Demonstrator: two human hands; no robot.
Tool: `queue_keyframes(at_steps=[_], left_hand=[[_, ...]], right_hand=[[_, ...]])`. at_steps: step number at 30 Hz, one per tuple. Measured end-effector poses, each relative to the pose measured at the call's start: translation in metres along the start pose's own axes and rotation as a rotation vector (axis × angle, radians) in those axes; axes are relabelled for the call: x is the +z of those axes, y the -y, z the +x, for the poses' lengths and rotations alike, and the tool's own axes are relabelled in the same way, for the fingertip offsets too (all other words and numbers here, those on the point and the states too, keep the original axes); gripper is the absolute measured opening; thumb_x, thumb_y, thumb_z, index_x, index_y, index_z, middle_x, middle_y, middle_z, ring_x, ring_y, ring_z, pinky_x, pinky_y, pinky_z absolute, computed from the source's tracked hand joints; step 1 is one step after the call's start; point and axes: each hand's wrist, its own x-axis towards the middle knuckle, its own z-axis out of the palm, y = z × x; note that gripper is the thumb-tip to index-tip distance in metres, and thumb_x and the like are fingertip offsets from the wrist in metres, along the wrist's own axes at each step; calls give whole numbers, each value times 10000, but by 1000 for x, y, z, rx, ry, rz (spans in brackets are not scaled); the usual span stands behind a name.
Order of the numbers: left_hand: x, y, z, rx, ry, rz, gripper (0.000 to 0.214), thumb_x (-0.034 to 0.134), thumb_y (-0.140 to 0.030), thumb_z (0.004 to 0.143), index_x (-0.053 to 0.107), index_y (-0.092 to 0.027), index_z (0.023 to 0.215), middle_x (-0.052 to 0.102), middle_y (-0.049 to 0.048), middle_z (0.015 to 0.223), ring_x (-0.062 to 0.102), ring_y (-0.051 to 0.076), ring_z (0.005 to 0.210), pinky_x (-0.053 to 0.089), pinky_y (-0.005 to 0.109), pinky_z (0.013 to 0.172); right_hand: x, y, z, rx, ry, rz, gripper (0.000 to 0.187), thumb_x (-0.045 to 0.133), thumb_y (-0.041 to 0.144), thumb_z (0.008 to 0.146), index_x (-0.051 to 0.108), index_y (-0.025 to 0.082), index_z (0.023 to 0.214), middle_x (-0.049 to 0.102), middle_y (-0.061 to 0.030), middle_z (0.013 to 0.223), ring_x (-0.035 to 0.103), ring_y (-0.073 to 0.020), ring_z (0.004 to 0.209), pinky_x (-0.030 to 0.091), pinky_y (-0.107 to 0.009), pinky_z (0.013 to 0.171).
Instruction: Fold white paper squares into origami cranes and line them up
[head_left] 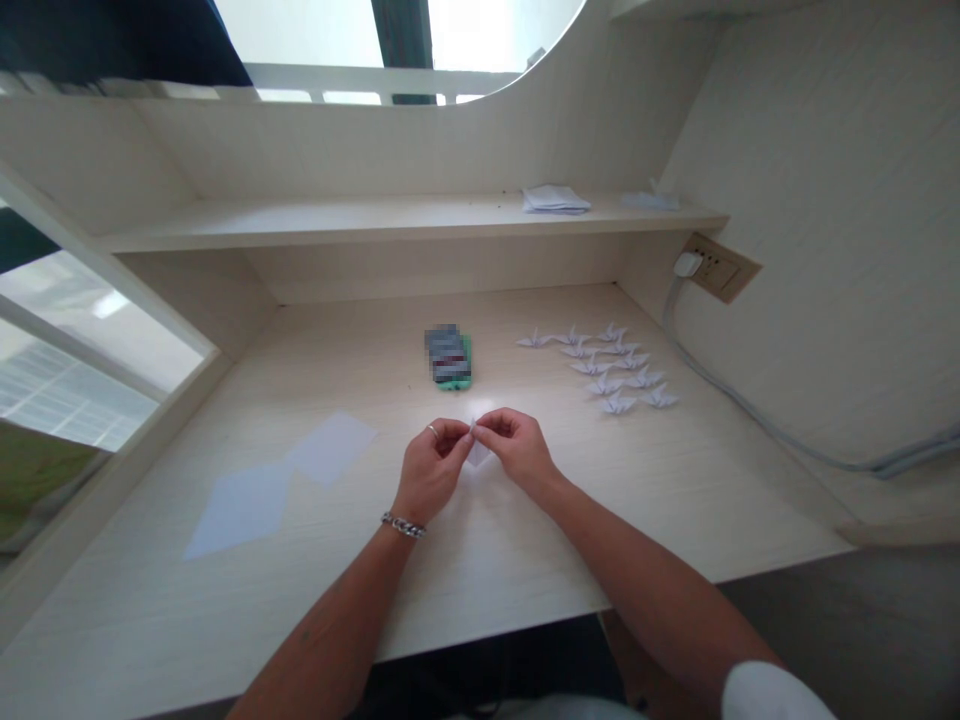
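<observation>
A small folded piece of white paper (477,453) is pinched between my two hands above the middle of the desk. My left hand (436,462), with a ring and a chain bracelet, grips its upper left side between thumb and fingertips. From the right, my right hand (519,446) pinches the top of the same paper, its thumb almost meeting the left thumb. The fingers cover the upper part, so its exact folds are hidden. Several white paper cranes (604,383) stand in rows to the right, beyond my right hand.
Two flat white paper sheets (241,508) lie to the left on the desk (315,610). A phone-like object (448,357) with a green edge, its face blurred, lies beyond my hands. Folded paper (555,199) rests on the shelf. A cable (720,385) runs from the wall socket (724,268).
</observation>
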Motion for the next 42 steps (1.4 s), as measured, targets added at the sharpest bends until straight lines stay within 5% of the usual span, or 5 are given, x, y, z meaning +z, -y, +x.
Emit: queue_keyframes(at_steps=[20, 25, 28, 36, 42], left_hand=[[-1, -3, 0, -126, 139, -267, 263, 748, -192, 675, 584, -155, 877, 660, 1, 714, 628, 118, 672, 477, 222, 630], [-1, -3, 1, -77, 0, -225, 288, 761, -231, 667, 586, -158, 885, 657, 3, 725, 627, 122, 673, 477, 222, 622], [-3, -4, 3, -100, -107, -248, 331, 788, -250, 619, 603, -153, 877, 653, 2, 716, 621, 124, 657, 482, 231, 629], [-4, -10, 2, -114, -50, -70, 157, 735, -309, 678, 689, -159, 675, 662, 11, 617, 575, 131, 566, 449, 239, 558], [-7, -8, 4, -155, -125, -147, 154, 765, -279, 630, 685, -148, 627, 634, -5, 556, 543, 113, 522, 427, 227, 529]], right_hand=[[-6, 16, 3, 71, 88, 154, 337, 837, 296, 519, 581, 176, 703, 611, 31, 636, 558, -106, 583, 448, -238, 570], [-3, 11, 1, 123, 147, 95, 392, 789, 396, 601, 615, 171, 871, 632, 23, 663, 579, -117, 596, 467, -249, 573], [-1, 6, 0, 174, 227, 2, 326, 740, 441, 652, 608, 161, 757, 619, 11, 658, 580, -121, 583, 478, -259, 564], [-4, 9, -7, -29, 202, -396, 186, 629, 330, 780, 620, 176, 676, 598, 13, 628, 500, -108, 573, 369, -227, 523], [-1, 3, -7, 87, 349, -344, 219, 605, 325, 810, 613, 162, 663, 616, 1, 578, 537, -104, 528, 384, -214, 505]])
